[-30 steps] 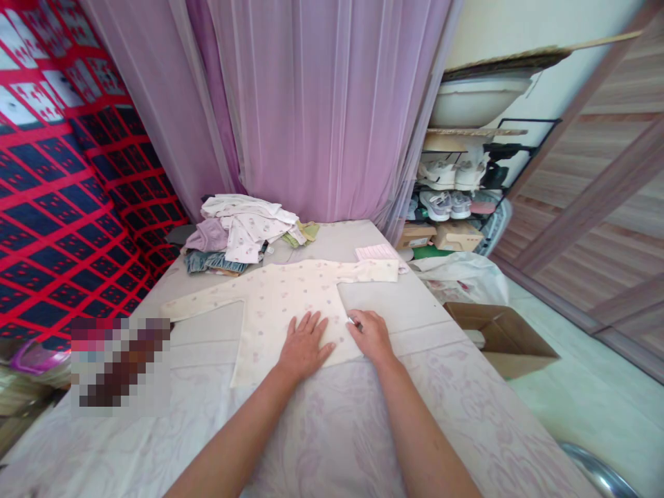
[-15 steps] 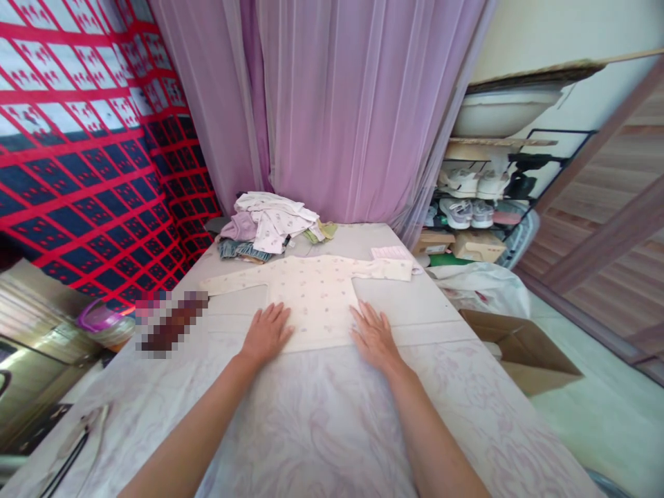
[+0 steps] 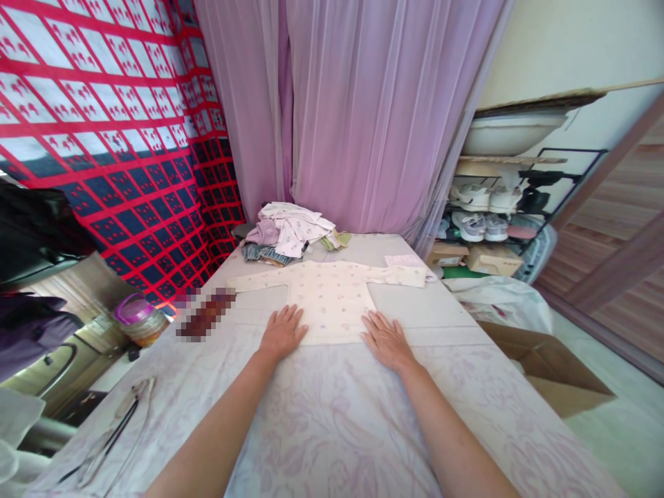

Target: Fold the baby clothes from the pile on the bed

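A cream long-sleeved child's top with a small scattered print lies spread flat on the patterned bed sheet, both sleeves stretched out sideways. At its lower left corner rests my left hand, palm down with the fingers extended. My right hand lies flat in the same way at the lower right corner, its fingertips touching the hem area. Neither hand grips the cloth. Beyond the top, a heap of clothes sits at the far left, and a folded pink cloth lies behind the right sleeve.
A blurred reddish-brown patch is by the left sleeve. Cords lie near the left edge, with a purple-lidded jar beyond it. An open cardboard box and a shoe rack stand right. A purple curtain hangs behind.
My view has turned slightly to the left, so everything appears shifted rightward. Both hands stay flat at the top's lower corners, and the top keeps its spread shape.
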The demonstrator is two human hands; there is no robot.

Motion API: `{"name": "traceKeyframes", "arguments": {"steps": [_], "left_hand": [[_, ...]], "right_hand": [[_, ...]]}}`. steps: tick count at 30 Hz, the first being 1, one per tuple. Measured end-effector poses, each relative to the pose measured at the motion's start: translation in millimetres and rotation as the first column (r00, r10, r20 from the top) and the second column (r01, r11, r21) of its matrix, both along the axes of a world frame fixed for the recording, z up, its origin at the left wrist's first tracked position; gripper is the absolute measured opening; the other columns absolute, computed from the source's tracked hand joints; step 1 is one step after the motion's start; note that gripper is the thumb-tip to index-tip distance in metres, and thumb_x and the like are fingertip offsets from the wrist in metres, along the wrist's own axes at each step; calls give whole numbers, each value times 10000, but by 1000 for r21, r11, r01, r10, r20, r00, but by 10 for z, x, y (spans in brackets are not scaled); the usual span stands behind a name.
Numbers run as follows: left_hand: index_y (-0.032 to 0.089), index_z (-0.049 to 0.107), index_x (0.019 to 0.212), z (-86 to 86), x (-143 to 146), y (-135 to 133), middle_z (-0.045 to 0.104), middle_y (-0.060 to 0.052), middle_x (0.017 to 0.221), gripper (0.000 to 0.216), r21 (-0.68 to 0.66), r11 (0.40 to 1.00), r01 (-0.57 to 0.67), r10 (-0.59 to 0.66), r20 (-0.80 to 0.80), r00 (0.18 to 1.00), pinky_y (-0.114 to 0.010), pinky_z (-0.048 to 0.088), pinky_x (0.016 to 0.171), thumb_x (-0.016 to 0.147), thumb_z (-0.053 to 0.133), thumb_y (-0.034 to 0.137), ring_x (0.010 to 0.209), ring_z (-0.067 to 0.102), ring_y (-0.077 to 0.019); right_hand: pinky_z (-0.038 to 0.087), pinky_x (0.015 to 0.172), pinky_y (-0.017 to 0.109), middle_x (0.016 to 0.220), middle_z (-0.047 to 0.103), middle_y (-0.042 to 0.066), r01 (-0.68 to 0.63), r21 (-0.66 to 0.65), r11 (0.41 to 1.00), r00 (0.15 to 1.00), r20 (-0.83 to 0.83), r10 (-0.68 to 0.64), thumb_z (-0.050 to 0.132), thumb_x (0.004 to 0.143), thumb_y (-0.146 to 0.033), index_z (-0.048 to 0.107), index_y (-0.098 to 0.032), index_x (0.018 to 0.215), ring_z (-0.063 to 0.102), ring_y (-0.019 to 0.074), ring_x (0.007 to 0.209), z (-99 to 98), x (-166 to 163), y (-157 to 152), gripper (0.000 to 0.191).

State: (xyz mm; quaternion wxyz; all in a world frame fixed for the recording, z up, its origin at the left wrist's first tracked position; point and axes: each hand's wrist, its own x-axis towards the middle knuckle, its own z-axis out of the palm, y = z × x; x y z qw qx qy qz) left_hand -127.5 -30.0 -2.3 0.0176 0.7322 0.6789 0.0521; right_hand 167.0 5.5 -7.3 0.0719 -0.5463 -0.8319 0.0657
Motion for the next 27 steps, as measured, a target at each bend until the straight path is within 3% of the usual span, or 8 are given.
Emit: {"name": "traceKeyframes", "arguments": {"steps": [7, 13, 20, 27], "left_hand": [[216, 372, 1428, 60, 12, -26, 304, -95, 1520, 583, -23, 1000, 17, -17, 8, 1000, -513, 200, 1117, 937, 305, 523, 1408, 238, -276], [214, 493, 1348, 34, -1, -137, 443, -72, 1445, 501, 90, 996, 28, -32, 48, 998, -487, 282, 1099, 943, 336, 463, 1353, 358, -275], [187, 656, 1139, 32, -61, -273, 669, -77, 1174, 413, 281, 946, 158, -199, 123, 972, -379, 423, 1021, 946, 342, 373, 1120, 585, -211], [221, 670, 1100, 26, -60, -354, 694, -62, 1115, 389, 331, 931, 153, -211, 145, 967, -405, 444, 997, 941, 349, 371, 1060, 616, -209]], "right_hand": [[171, 1098, 573, 1523, 296, 66, 10, -8, 1000, 1000, 14, -10, 288, 961, -424, 385, -262, 1420, 241, 240, 1403, 46, -27, -29, 496], [165, 1109, 539, 1516, 314, 59, 22, 0, 1000, 1000, 17, -22, 285, 964, -424, 396, -260, 1414, 242, 226, 1402, 31, -16, -52, 491], [231, 1093, 513, 1478, 382, 95, 22, 116, 993, 999, -35, -18, 346, 948, -390, 474, -229, 1359, 300, 237, 1374, -55, 84, -80, 460], [263, 1086, 477, 1374, 510, 98, 47, 302, 952, 983, -184, 10, 411, 905, -306, 550, -221, 1285, 405, 253, 1299, -100, 111, -116, 414]]}}
